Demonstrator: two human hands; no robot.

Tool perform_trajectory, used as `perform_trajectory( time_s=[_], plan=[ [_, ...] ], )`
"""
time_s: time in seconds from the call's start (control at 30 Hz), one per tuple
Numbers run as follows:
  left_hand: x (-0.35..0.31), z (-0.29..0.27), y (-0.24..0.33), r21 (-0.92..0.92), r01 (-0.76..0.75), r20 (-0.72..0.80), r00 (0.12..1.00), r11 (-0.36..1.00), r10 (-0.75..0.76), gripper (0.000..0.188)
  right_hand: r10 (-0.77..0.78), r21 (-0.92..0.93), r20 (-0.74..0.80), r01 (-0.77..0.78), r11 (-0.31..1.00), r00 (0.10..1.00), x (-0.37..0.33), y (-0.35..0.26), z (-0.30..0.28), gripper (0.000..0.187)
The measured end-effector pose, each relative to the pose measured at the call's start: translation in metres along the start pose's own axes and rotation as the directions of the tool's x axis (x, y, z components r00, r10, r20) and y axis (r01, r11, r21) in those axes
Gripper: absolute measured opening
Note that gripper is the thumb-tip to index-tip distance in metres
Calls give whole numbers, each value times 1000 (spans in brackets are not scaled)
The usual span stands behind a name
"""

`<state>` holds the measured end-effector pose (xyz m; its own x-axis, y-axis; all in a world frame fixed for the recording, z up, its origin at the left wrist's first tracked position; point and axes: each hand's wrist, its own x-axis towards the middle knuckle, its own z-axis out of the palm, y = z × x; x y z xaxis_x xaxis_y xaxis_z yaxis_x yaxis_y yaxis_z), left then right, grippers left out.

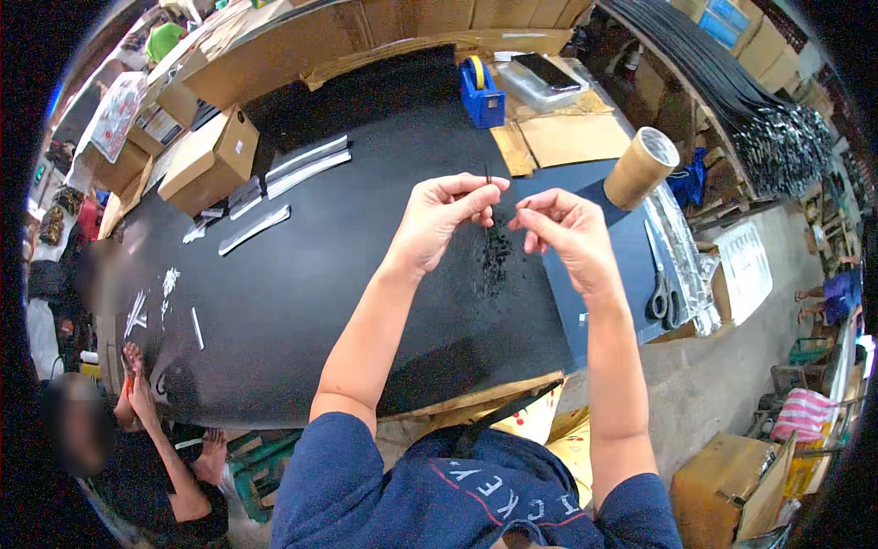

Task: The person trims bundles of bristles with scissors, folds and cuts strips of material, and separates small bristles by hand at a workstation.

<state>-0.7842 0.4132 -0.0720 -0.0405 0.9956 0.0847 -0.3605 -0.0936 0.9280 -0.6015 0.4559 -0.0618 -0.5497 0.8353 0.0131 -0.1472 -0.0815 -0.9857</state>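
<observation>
Above the black tabletop (366, 302), my left hand (445, 212) pinches a thin dark strip (488, 174) between thumb and fingertips, and its tip sticks up past them. A short gap separates it from my right hand (569, 231), whose thumb and forefinger are pressed together. Whatever sits in that right pinch, if anything, is too small to make out. Below the hands lies a scatter of tiny black bits (495, 261). Black-handled scissors (660, 297) rest on the dark blue sheet to the right of my right hand.
A blue tape dispenser (482, 105), flat cardboard (572, 137) and a cardboard tube (640, 169) stand beyond my right hand. Bundled white-edged strips (308, 165) and a carton (210, 156) lie at left. Another person's hands (137, 389) work at the table's left end.
</observation>
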Motion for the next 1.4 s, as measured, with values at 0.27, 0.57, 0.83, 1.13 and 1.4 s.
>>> perform_trajectory(
  time_s=[0.27,0.57,0.83,1.13,1.4],
  plan=[
    [7,-7,-4,342,-99,-48,991,934,122,15,-1,-60,-90,-4,998,996,-5,-2,-6,16],
    [-5,-35,-20,275,130,-184,980,953,-81,20,-169,-58,406,209,976,898,-14,28,16,3],
    [-15,-65,-16,188,12,-296,954,982,45,13,-47,-617,597,496,611,801,-26,79,24,8],
    [-17,-76,-26,53,56,-194,980,997,-45,15,-252,-553,476,510,659,842,0,59,13,10],
    [-17,-85,-28,88,-99,-269,956,991,120,12,172,-676,665,488,553,726,20,94,27,3]
  ],
)
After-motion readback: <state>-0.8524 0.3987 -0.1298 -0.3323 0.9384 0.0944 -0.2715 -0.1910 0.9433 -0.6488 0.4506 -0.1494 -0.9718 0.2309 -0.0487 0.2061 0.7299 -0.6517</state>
